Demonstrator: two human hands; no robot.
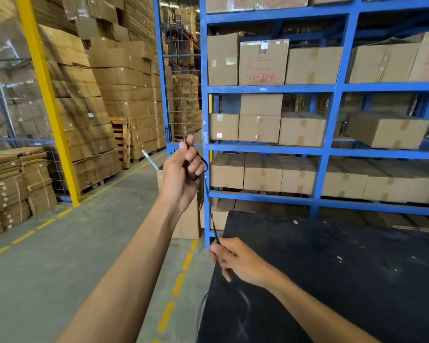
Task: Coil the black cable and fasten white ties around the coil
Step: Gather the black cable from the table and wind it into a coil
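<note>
My left hand point(182, 169) is raised in front of the blue rack and is closed on a small loop of the black cable point(209, 206). From that loop the cable runs taut, down and right, to my right hand point(235, 258), which pinches it just above the near left corner of the black table point(344, 280). Below my right hand the cable is blurred and drops past the table's left edge. No white ties show in either hand; a white stick-like item point(150, 160) pokes out of an open carton behind my left hand.
Blue shelving point(332, 149) loaded with cardboard boxes stands right behind the table. An open carton point(187, 219) sits on the floor by the rack's corner post. Stacked cartons and a yellow post point(47, 102) line the left side. Grey floor with yellow dashes lies between.
</note>
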